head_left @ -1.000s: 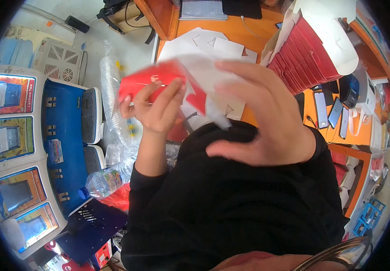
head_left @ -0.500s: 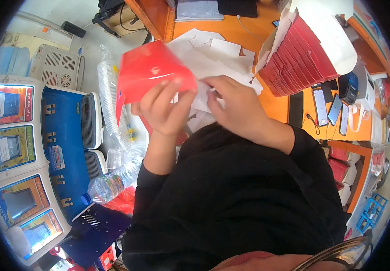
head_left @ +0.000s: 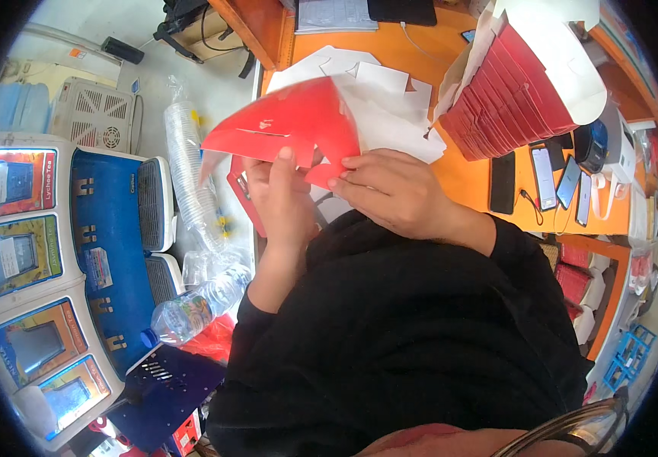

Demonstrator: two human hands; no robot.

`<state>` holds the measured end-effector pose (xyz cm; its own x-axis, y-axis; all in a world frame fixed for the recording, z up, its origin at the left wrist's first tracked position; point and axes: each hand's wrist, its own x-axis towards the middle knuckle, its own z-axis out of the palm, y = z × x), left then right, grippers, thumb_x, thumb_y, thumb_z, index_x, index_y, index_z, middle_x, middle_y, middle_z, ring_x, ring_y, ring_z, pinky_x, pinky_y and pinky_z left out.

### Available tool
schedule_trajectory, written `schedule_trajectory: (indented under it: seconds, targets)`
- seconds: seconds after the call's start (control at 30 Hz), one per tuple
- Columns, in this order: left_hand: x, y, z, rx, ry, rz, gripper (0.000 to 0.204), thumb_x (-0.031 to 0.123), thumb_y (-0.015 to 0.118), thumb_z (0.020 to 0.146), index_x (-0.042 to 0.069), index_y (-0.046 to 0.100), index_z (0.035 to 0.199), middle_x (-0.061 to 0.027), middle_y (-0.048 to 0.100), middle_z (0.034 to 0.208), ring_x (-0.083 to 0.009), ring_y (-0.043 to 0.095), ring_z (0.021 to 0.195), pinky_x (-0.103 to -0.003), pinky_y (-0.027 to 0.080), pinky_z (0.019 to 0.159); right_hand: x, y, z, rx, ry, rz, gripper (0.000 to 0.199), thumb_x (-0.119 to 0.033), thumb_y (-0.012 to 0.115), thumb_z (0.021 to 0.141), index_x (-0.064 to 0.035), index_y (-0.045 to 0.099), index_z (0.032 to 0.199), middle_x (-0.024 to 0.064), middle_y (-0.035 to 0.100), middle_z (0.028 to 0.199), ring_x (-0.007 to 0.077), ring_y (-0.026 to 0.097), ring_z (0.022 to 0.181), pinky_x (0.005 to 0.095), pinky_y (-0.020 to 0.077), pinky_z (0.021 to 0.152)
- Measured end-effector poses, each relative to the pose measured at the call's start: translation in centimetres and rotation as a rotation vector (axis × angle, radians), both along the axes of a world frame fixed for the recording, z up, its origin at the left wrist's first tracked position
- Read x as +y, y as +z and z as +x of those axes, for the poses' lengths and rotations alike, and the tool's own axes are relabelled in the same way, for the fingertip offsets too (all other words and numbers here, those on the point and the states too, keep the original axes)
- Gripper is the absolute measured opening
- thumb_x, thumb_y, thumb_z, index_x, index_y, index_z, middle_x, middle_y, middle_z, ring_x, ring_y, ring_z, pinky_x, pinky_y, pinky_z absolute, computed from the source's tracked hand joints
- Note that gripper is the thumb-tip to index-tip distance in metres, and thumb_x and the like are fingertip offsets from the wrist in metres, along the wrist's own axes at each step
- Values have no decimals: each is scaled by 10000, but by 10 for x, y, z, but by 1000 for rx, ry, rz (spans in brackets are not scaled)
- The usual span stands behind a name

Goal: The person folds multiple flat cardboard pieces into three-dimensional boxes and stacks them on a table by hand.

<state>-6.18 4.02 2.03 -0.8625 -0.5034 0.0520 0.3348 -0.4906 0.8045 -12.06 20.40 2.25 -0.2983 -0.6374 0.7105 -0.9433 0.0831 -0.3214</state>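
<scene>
A red cardboard box blank (head_left: 298,114), partly folded, is held up over the near edge of the desk. My left hand (head_left: 277,186) grips its lower side, with the thumb on the red face and the other fingers mostly behind the card. At the right corner, my right hand (head_left: 397,190) pinches a small red flap between thumb and fingers. Beneath and behind lie flat white box blanks (head_left: 390,107) with cut edges. To the right stands a tall stack of nested red boxes (head_left: 496,91) with white insides.
Phones (head_left: 544,179) and a cable lie on the orange desk (head_left: 451,183) to the right. Left of me are a sleeve of clear plastic cups (head_left: 192,175), a plastic bottle (head_left: 184,316) and a blue-and-white drink dispenser (head_left: 104,251). Papers (head_left: 333,15) lie at the back.
The red blank has turned and shifted right, showing more of its face. My left hand has moved lower on it. My right hand has closed on its right corner flap.
</scene>
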Motion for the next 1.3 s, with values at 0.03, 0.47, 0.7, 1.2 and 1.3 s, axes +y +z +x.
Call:
schedule_trajectory:
  seconds: [0.03,0.47,0.7,1.2,1.3]
  targets:
    - [0,-1,2,-3,1,16,360,57,578,929,51,433,1258,-107,541,1234,-222,595,1052,-450,527,918,1,1,2,4,3,13,188,-72,710,767,-37,713,951,75,675,896,246,687,901,352,563,782]
    - [-24,-28,10,85,109,-129,285,-30,582,918,19,543,1196,-108,640,1111,-205,646,1017,-385,563,886,23,23,-1,-446,122,-34,221,-25,730,745,-23,718,966,71,640,843,184,662,755,269,518,696]
    - [-7,-27,9,224,240,-331,291,-69,579,910,-26,553,1197,-130,625,1169,-203,633,1042,-373,537,926,19,23,-1,-577,-117,-333,219,18,748,749,-42,740,960,66,633,735,110,617,654,225,458,565]
    - [-15,13,11,186,-103,-72,344,96,587,932,-36,526,1243,-142,606,1208,-250,604,1107,-403,479,953,28,31,-9,-164,209,-120,209,-13,740,722,-29,715,929,76,675,910,215,673,865,304,532,724]
    - [-25,19,9,89,-215,156,362,190,547,963,-32,527,1248,-134,612,1194,-261,610,1087,-392,478,943,22,28,-1,64,261,14,254,-136,710,731,-80,713,980,38,665,888,198,669,892,343,524,759]
